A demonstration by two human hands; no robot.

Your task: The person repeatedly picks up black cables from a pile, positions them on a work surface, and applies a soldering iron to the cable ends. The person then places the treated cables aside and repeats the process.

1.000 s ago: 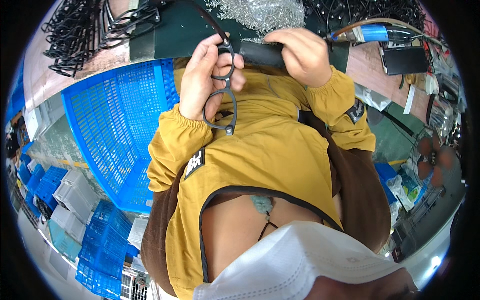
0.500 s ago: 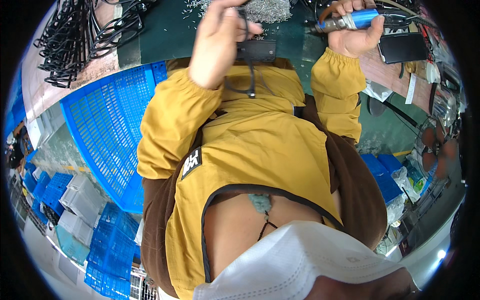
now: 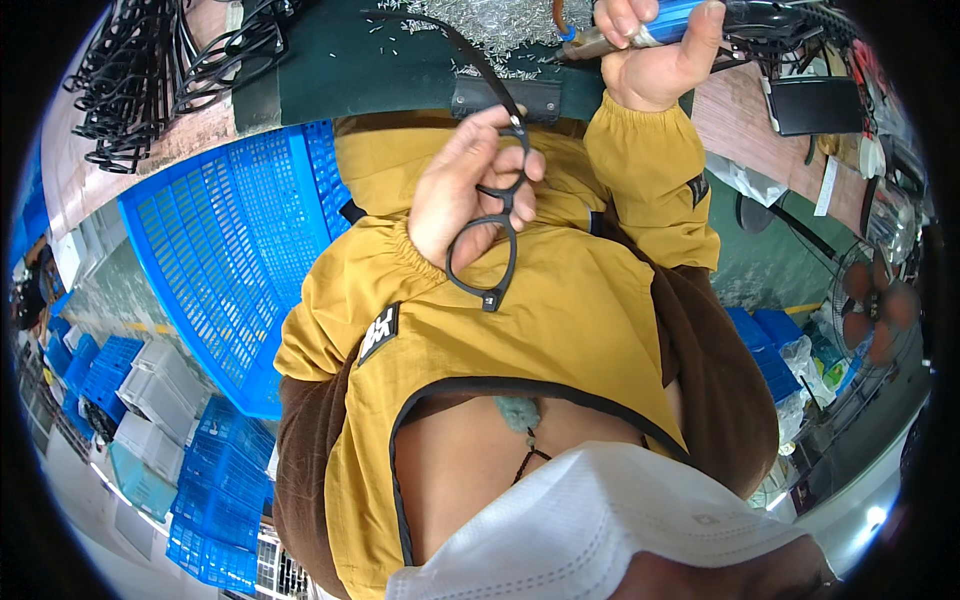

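Note:
A black eyeglass frame [image 3: 513, 250] is held in my left hand [image 3: 450, 195], in front of my yellow smock. Its two rims point down toward my body, and one temple arm [image 3: 470, 50] reaches up over the bench. I see only one temple arm attached. My right hand [image 3: 645, 75] grips a blue electric screwdriver [image 3: 672, 22], its metal tip pointing left above the bench. Close to that tip lies a pile of small silver screws [image 3: 500, 28] on the dark green mat [image 3: 330, 75]. A dark block [image 3: 530, 99] sits at the bench's front edge.
Many black eyeglass frames [image 3: 130, 90] are heaped at the far left. A blue plastic basket [image 3: 225, 250] stands below the bench on the left. To the right are a black phone-like slab [image 3: 815, 105] and a fan [image 3: 870, 315]. Blue crates [image 3: 215, 500] are stacked lower left.
My left hand has come down toward my body, turning the eyeglass frame so its rims face me and its temple arm points away. The screwdriver in my right hand has shifted left and slightly away.

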